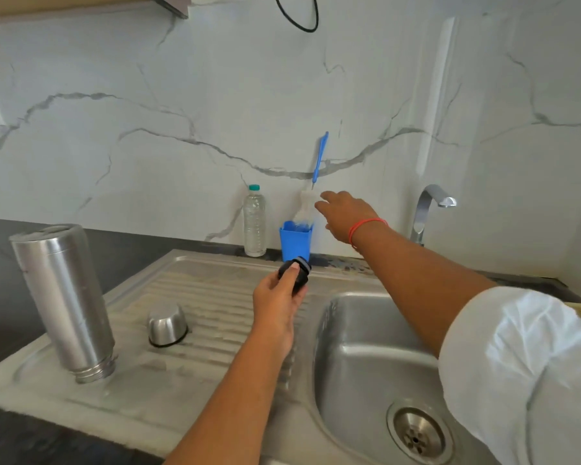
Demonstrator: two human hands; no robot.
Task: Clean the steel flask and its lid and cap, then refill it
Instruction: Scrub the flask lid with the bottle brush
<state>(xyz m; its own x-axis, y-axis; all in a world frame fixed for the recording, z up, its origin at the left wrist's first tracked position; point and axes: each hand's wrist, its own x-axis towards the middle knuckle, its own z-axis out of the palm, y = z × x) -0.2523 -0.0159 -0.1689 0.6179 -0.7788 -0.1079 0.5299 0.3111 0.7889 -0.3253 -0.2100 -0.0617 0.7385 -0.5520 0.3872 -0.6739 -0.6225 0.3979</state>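
Clasping the lid (pixel 298 276), the left hand (pixel 275 305) hangs near the right hand (pixel 344 213) (grip spread, empty) beside the brush (pixel 319 160).

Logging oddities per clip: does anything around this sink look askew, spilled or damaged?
Nothing spilled or broken. The steel flask stands mouth-down on the drainboard and leans, though the wide lens may exaggerate that. The steel cap lies rim-down beside it, apart. Both look like draining.
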